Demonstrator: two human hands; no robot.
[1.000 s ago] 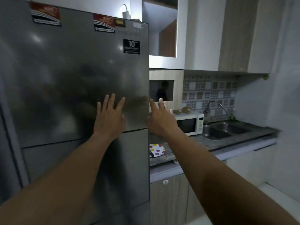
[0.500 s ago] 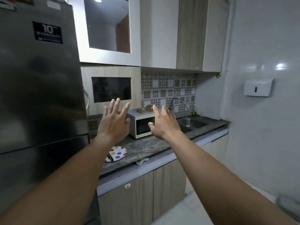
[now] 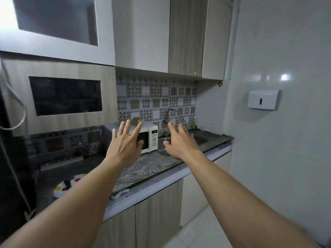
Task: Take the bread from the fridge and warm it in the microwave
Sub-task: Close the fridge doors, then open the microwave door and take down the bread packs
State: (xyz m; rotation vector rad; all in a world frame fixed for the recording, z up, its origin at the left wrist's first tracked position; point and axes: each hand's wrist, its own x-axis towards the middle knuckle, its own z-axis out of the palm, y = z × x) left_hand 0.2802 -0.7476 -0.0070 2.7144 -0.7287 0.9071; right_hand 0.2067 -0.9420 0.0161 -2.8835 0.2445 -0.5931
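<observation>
A small white microwave stands on the marbled counter, its door closed, with a brown item on top. My left hand is stretched out in the air in front of the microwave, fingers spread, holding nothing. My right hand is stretched out beside it, in front of the sink, fingers spread and empty. Only a dark sliver of the fridge shows at the far left edge. No bread is in sight.
A polka-dot plate lies on the counter at the left, with a power strip behind it. A steel sink and curved tap lie right of the microwave. Wall cabinets hang overhead; a white dispenser is on the right wall.
The view has swung right, from the fridge door to the counter. Both open hands moved with it and now hover before the microwave and sink instead of the fridge.
</observation>
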